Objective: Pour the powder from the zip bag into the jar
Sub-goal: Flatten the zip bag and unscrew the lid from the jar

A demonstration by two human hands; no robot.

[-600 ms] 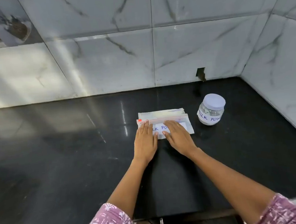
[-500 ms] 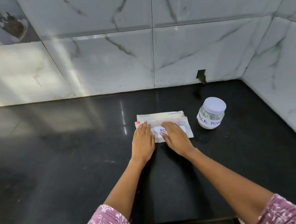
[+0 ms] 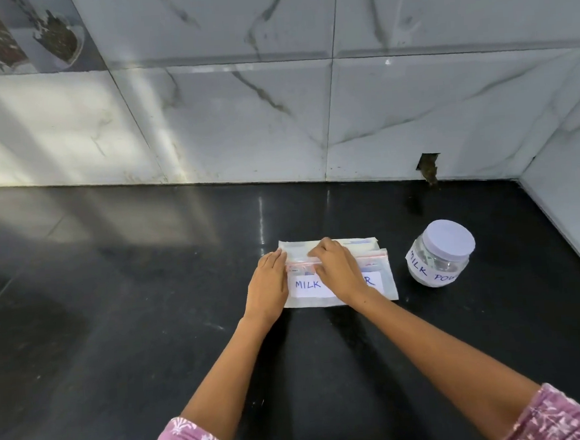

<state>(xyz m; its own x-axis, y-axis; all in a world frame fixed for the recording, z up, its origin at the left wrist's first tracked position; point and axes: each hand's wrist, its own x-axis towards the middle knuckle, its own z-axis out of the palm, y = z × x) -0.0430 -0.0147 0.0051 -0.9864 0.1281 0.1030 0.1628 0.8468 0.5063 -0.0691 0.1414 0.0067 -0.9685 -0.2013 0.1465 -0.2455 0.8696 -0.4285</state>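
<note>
Your left hand [image 3: 267, 285] lies flat on the limp zip bag [image 3: 387, 281]; right hand [image 3: 336, 268] fingers curl at its seal (pinch unclear); lift by the top corners.

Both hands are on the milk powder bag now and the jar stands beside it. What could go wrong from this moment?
1. The jar has its white lid on; pouring before removing it would likely spill powder on the black counter.
2. The zip bag lies flat while the right hand and left hand work at its red zip strip; opened flat, powder may leak out.
3. The jar stands close; a bump could tip it.
</note>
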